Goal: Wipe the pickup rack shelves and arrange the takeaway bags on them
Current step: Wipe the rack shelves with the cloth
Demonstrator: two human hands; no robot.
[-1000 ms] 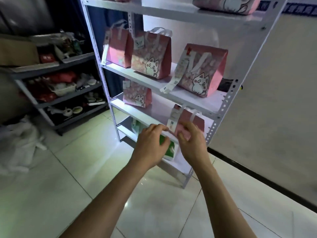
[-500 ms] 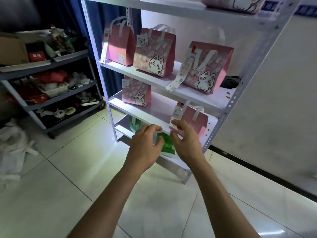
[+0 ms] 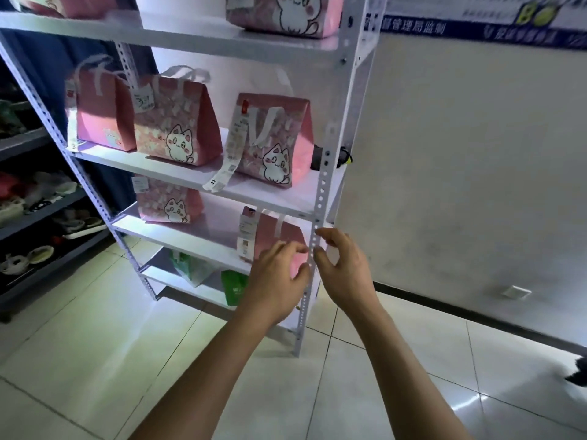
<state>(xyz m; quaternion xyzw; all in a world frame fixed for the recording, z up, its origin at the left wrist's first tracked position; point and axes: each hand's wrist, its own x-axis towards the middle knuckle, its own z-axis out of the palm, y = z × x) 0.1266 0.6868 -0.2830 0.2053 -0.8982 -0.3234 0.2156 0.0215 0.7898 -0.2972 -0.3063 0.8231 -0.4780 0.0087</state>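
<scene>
A white metal pickup rack (image 3: 321,185) holds pink cat-print takeaway bags. Three stand on the second shelf: one at the left (image 3: 101,119), one in the middle (image 3: 176,125), one at the right (image 3: 274,138) with a long receipt hanging off it. The third shelf carries a bag at the left (image 3: 168,201) and a bag at the right (image 3: 270,233). My left hand (image 3: 276,281) hovers in front of that right bag, fingers spread and loosely curled. My right hand (image 3: 344,268) is just right of the front post, fingers apart, holding nothing. Green bags (image 3: 235,287) sit on the bottom shelf.
Another pink bag (image 3: 279,14) lies on the top shelf. A dark shelf unit (image 3: 35,214) with cluttered dishes stands at the left. A white wall (image 3: 460,169) with a black baseboard runs on the right. Glossy tile floor (image 3: 95,344) lies below.
Both hands have come off the right bag on the third shelf and shifted right, with fingers now spread. The view has moved closer to the rack and to the right.
</scene>
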